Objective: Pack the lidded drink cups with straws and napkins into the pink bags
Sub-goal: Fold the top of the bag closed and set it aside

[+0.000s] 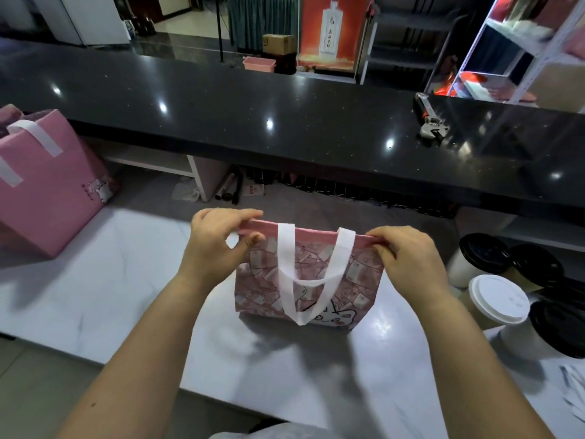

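A person's left hand (218, 245) and right hand (408, 258) each pinch one end of the top rim of a pink printed bag (262, 280), thumb and fingers pressed on the fabric. The bag stands upright near the middle of a white marble table (110, 280), its white handle (316, 282) drooping down the near face. The rim reads as a single flat band, so the step in hand appears to be getting the mouth open for loading, though the bag could equally be being shut; its inside is not visible, and whether it holds anything cannot be told. If empty, the next move calls for drawing the two sides apart and letting go with one hand to reach for a cup. The lidded cups wait at the table's right edge, near the right hand: a white-lidded cup (497, 299) in front, a black-lidded cup (481, 253) behind it, and more black lids partly cut off by the frame. Pale paper items (573, 384) at the lower right corner, cropped and blurred, may be the straws or napkins. A second pink bag (47, 191) stands at the far left, its contents unseen.
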